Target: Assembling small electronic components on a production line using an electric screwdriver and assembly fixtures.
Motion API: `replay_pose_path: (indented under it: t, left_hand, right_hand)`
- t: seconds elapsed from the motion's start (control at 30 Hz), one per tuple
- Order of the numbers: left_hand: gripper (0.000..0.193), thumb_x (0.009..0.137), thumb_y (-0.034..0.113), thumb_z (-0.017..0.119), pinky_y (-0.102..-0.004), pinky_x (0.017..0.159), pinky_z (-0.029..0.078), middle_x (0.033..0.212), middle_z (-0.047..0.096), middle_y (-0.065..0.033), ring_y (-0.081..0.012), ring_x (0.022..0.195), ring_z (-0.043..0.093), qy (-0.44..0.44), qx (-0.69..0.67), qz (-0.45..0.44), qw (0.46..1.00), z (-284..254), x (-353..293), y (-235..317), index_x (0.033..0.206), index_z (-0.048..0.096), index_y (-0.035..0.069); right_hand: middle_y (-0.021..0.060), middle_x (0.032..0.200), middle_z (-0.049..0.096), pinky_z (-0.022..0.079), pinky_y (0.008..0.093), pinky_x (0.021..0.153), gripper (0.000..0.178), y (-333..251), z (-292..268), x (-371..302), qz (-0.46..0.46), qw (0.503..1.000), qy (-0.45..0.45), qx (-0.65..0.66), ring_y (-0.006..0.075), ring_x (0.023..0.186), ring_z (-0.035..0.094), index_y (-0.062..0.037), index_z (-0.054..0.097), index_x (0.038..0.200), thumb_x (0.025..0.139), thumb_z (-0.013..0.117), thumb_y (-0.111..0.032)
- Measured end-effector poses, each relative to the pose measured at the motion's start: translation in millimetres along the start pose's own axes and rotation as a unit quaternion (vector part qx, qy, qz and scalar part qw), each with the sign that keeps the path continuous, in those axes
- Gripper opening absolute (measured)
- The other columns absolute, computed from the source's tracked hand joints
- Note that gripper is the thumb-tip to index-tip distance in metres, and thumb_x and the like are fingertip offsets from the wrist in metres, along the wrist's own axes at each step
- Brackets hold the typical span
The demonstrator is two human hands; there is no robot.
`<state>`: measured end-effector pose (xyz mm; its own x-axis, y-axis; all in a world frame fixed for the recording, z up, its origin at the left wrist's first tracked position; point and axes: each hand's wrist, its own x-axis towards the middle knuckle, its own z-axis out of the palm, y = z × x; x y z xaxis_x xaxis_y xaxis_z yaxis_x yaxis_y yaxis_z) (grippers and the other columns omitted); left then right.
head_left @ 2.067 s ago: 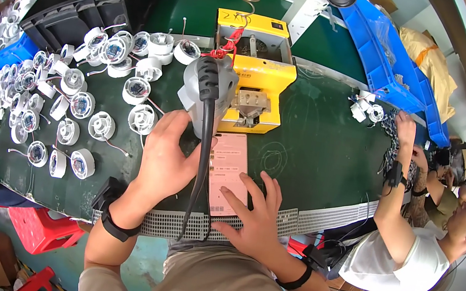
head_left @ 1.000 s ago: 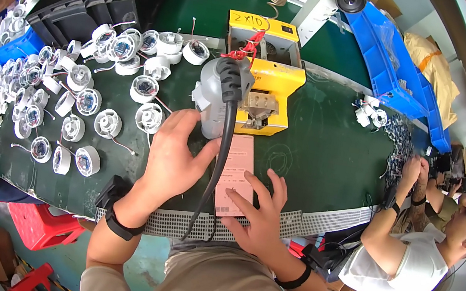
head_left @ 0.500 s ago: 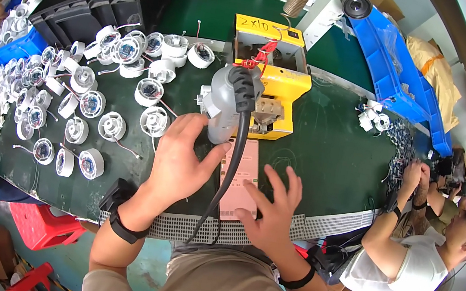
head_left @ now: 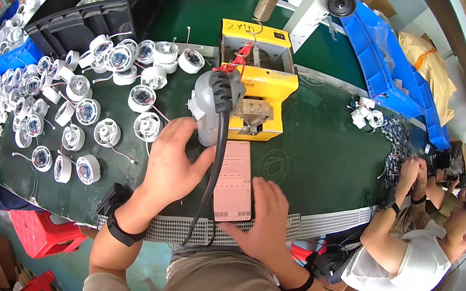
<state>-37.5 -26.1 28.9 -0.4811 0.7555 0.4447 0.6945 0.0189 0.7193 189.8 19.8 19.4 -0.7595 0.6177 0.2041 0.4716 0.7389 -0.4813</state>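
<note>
A smartphone with a pinkish lit screen lies flat on the green bench right in front of me. My right hand is at its right edge, fingers stretched and thumb apart near the phone's lower end. My left hand is open to the left of the phone, thumb and fingers spread below a grey hand tool with a thick black cord. Whether the fingertips touch the tool cannot be told. Behind the tool stands a yellow machine with red wires tied above.
Many white round parts with wires cover the bench's left half. A black bin of white pieces stands behind them. Blue trays and a heap of small dark parts are right, where a co-worker sits.
My right hand has drawn back from over the phone's screen to its right edge. My left hand stays about where it was. The view has shifted slightly.
</note>
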Motion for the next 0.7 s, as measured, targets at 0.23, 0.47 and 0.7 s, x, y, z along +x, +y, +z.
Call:
replay_pose_path:
  t: [0.23, 0.47, 0.7]
  left_hand:
    - [0.036, 0.074, 0.01, 0.076, -0.0463, 0.078, 0.048, 0.097, 0.06, -0.0227, -0.0424, 0.092, 0.058, -0.014, 0.0, -0.004, 1.0, -2.8, 4.7, -3.0, 0.099, 0.055, -0.004]
    - [0.032, 0.076, 0.013, 0.076, -0.0479, 0.075, 0.047, 0.087, 0.058, -0.0232, -0.0442, 0.086, 0.056, -0.017, -0.002, -0.012, 1.0, -9.4, 5.4, 11.3, 0.095, 0.057, -0.004]
    - [0.036, 0.076, 0.017, 0.078, -0.0468, 0.076, 0.048, 0.09, 0.061, -0.0236, -0.0428, 0.087, 0.059, -0.026, -0.013, -0.03, 0.999, -7.6, 1.2, 9.3, 0.102, 0.061, -0.002]
  right_hand:
    - [0.022, 0.134, 0.047, 0.032, 0.0519, 0.103, 0.1, -13.7, 14.7, 14.6, 0.014, 0.999, 0.01, -0.031, 0.0406, 0.125, 0.043, 0.006, 0.036, 0.14, 0.068, 0.083, -0.044]
    - [0.0207, 0.127, 0.05, 0.033, 0.0502, 0.101, 0.098, -19.9, 18.2, 31.7, 0.015, 0.997, 0.073, -0.018, 0.0385, 0.122, 0.044, 0.0043, 0.038, 0.14, 0.066, 0.085, -0.041]
    - [0.0199, 0.118, 0.051, 0.036, 0.0489, 0.097, 0.095, -23.9, 21.2, 32.7, 0.046, 0.996, 0.054, -0.051, 0.0374, 0.117, 0.047, 0.0024, 0.041, 0.138, 0.063, 0.085, -0.035]
